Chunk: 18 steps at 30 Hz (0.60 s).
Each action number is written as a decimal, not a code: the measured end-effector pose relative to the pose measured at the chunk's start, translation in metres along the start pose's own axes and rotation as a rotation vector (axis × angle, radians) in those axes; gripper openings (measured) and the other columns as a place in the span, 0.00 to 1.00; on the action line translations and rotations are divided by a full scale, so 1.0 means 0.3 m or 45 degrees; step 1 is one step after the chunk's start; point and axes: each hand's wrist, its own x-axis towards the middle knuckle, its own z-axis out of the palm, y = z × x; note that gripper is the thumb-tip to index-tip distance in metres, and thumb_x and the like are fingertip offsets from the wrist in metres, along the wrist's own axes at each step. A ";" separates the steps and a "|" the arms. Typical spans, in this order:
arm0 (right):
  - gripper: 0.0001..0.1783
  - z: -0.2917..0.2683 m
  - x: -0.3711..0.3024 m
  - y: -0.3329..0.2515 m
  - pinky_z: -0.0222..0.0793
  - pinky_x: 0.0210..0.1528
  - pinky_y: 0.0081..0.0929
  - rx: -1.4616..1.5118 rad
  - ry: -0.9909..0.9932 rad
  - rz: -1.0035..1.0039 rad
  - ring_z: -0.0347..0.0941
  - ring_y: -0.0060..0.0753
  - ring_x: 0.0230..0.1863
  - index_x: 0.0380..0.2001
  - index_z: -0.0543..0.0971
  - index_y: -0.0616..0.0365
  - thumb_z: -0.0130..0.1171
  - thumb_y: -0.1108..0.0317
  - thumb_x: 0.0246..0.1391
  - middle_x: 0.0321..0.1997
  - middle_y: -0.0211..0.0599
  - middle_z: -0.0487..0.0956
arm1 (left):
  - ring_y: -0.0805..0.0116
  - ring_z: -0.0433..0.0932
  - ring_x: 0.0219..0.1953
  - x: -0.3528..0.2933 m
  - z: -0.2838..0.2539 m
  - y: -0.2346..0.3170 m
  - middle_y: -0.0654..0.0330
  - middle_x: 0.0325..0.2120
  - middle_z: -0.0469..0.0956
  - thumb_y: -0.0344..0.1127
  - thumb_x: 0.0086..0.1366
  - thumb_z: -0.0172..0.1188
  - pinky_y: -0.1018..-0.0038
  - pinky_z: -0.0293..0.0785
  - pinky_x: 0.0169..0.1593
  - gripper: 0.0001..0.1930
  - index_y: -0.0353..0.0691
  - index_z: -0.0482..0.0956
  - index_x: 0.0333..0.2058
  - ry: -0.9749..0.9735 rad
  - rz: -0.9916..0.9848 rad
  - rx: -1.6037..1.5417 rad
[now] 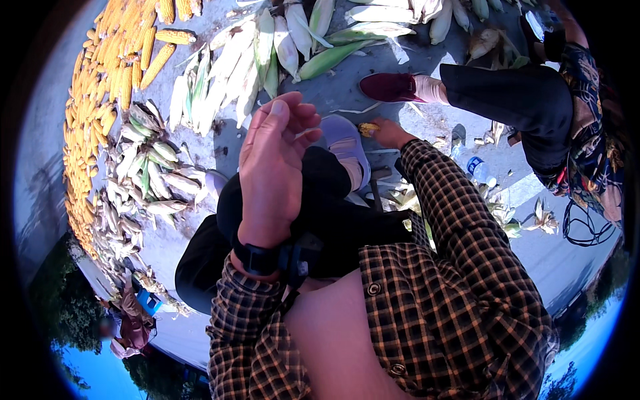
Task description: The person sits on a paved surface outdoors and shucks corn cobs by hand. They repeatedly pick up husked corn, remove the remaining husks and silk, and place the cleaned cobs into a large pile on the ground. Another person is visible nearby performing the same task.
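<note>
Outdoors, a grey concrete floor (347, 90) carries unhusked corn cobs (233, 63) and a band of husked yellow cobs (100, 100). The left hand (273, 167) hovers over the knee, its grip open and empty. The right hand (392, 135) reaches down, its grip closing on a small yellow corn cob (367, 128) lying on the floor beside a lilac shoe (343, 137). Another person's maroon shoe (390, 87) rests near.

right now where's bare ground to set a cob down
Bare grey ground lies between the right hand and the other person's red shoe. Crowded: unhusked corn ahead, husked yellow cobs far left.
</note>
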 end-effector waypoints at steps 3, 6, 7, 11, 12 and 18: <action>0.26 0.006 0.018 0.010 0.64 0.64 0.43 -0.012 -0.015 -0.010 0.71 0.55 0.61 0.58 0.73 0.61 0.56 0.57 0.62 0.58 0.56 0.76 | 0.65 0.76 0.47 -0.001 0.006 0.002 0.56 0.43 0.78 0.46 0.74 0.49 0.66 0.71 0.53 0.20 0.34 0.74 0.52 0.001 -0.034 0.000; 0.24 0.024 0.045 0.046 0.64 0.62 0.42 -0.041 0.044 -0.052 0.72 0.56 0.59 0.57 0.74 0.60 0.55 0.57 0.62 0.55 0.55 0.77 | 0.65 0.76 0.47 -0.006 0.021 0.006 0.57 0.42 0.78 0.46 0.74 0.49 0.66 0.71 0.53 0.20 0.34 0.74 0.52 -0.025 -0.043 0.028; 0.24 0.028 0.051 0.053 0.65 0.61 0.42 -0.049 0.071 -0.070 0.73 0.56 0.58 0.56 0.74 0.59 0.55 0.58 0.61 0.54 0.55 0.78 | 0.65 0.76 0.47 -0.005 0.023 0.005 0.57 0.42 0.78 0.46 0.74 0.49 0.66 0.71 0.53 0.20 0.34 0.74 0.52 -0.032 -0.050 0.030; 0.25 -0.046 0.043 0.018 0.65 0.62 0.41 -0.005 -0.011 -0.033 0.72 0.54 0.59 0.57 0.73 0.61 0.55 0.58 0.62 0.56 0.55 0.77 | 0.65 0.76 0.47 0.001 0.010 -0.001 0.57 0.42 0.78 0.46 0.74 0.49 0.66 0.71 0.53 0.20 0.34 0.74 0.52 -0.032 -0.073 0.026; 0.26 -0.065 0.038 0.022 0.64 0.63 0.41 0.026 -0.009 -0.014 0.71 0.54 0.60 0.58 0.73 0.62 0.55 0.58 0.61 0.57 0.55 0.76 | 0.65 0.76 0.46 0.001 0.008 -0.001 0.57 0.42 0.78 0.46 0.74 0.49 0.66 0.71 0.53 0.20 0.35 0.74 0.52 -0.031 -0.079 0.024; 0.25 -0.071 0.057 0.013 0.65 0.62 0.40 0.049 -0.054 -0.118 0.72 0.53 0.59 0.58 0.73 0.59 0.55 0.58 0.61 0.57 0.53 0.76 | 0.66 0.76 0.46 0.000 0.007 0.007 0.57 0.42 0.78 0.45 0.74 0.49 0.67 0.72 0.52 0.19 0.35 0.75 0.51 -0.004 -0.115 0.014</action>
